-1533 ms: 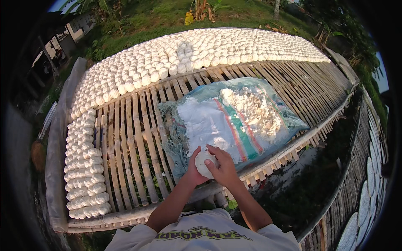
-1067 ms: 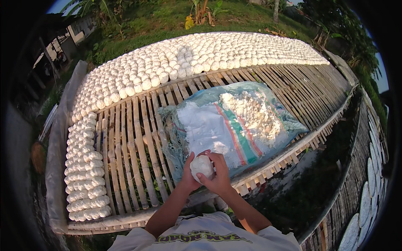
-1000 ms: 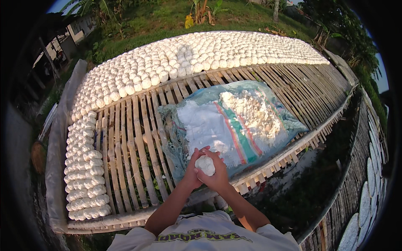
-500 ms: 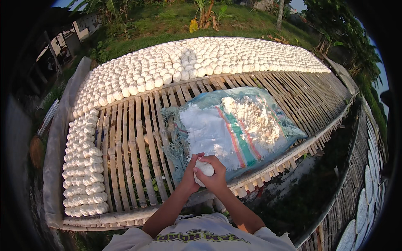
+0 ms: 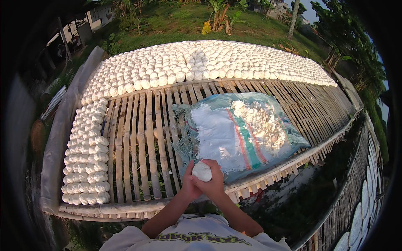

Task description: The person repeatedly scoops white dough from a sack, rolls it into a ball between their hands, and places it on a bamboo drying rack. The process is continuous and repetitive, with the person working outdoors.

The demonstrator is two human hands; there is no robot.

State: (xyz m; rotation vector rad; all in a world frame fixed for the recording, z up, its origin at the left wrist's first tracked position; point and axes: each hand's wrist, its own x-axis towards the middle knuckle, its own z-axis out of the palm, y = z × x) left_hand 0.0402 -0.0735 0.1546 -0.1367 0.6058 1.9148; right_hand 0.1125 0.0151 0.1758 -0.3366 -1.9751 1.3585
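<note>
A smooth white ball of doughy-looking material (image 5: 202, 172) sits between my two hands, just above the near edge of the bamboo rack. My left hand (image 5: 189, 184) cups it from the left and below. My right hand (image 5: 215, 184) wraps its right side, fingers closed over the far side. Beyond my hands a white woven sack (image 5: 212, 136) with red and green stripes is spread on blue-green netting. Crumbly off-white material (image 5: 263, 125) is heaped on the sack's right part.
Many white balls (image 5: 163, 71) stand in packed rows along the rack's far side, and more rows (image 5: 86, 167) run down its left end. Bamboo slats (image 5: 142, 142) with gaps make up the rack. Another rack with pale flat ovals (image 5: 360, 217) is at lower right.
My hands have shifted around the ball, and more of its top now shows between them. The whole view has tilted slightly; the rack, sack and rows stay put.
</note>
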